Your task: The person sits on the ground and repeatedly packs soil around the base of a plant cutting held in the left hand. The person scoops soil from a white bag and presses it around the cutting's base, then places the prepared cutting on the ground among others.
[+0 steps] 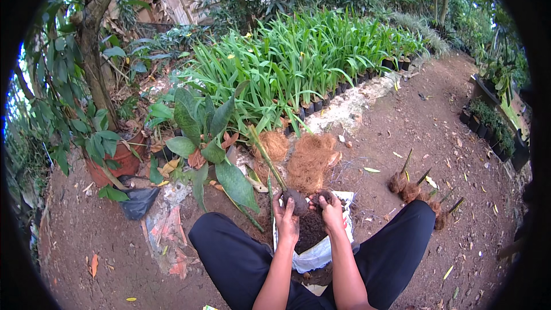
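Note:
My left hand point(287, 219) holds a ball of dark soil point(296, 201) packed around the lower end of a green plant stem point(269, 159), which tilts up and to the left. Just to its right, my right hand point(329, 213) grips a dark clump of soil point(323, 199). Both hands are above an open white sack point(314, 260) of dark soil point(309, 230), between my knees. Beyond the sack lie a large heap of brown coconut fibre point(311, 161) and a smaller one point(273, 145).
Several fibre-wrapped balls with stems point(411, 191) lie by my right knee. A broad-leaved plant point(215, 146) stands ahead at left, near a terracotta pot point(114, 163). Rows of grassy plants in black bags point(301, 60) stretch behind. More potted plants point(486, 125) stand far right.

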Available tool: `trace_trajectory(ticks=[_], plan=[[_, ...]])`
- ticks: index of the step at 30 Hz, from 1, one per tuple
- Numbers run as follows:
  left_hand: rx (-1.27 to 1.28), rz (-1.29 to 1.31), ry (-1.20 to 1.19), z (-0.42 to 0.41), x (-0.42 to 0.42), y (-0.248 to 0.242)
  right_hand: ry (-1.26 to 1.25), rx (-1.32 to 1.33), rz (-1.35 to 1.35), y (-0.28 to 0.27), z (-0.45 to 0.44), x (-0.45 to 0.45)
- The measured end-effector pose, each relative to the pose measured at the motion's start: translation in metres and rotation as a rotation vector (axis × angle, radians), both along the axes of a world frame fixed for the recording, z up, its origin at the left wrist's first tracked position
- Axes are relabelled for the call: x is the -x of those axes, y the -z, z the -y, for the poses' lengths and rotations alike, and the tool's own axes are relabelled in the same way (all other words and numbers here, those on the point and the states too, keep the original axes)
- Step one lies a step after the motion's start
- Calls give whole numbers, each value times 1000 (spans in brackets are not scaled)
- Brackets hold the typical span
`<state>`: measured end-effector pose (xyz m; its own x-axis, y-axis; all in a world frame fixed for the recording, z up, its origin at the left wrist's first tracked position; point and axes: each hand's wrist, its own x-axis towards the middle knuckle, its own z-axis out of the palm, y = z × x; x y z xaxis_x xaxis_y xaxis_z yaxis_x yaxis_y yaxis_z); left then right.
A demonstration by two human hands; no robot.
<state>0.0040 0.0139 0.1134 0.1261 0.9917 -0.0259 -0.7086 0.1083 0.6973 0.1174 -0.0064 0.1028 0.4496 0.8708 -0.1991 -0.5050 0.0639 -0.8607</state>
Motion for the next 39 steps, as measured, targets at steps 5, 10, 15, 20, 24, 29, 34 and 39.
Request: trace_trajectory(ticks=[5, 10, 15, 20, 24, 29, 34, 39], plan=[[47, 35, 14, 1, 3, 5, 16, -33, -83, -10, 0, 1], [55, 19, -5, 1, 2, 7, -9, -26, -18, 1, 0, -2], [27, -140, -24, 2, 1, 7, -26, -15, -18, 2, 0, 2], [33, -22, -22, -1, -3, 14, -28, -16, 79, -11, 0, 7], [99, -119, -49, -7, -1, 20, 41, -4, 214, -16, -3, 15], [65, -227, -96, -3, -5, 21, 64, 6, 647, -29, 3, 32], [-106, -412, -191, -5, -2, 27, 8, -107, 799, -40, 7, 57], [-108, -467, -128, -10, 11, 35, 2, -196, 964, -37, 10, 62]])
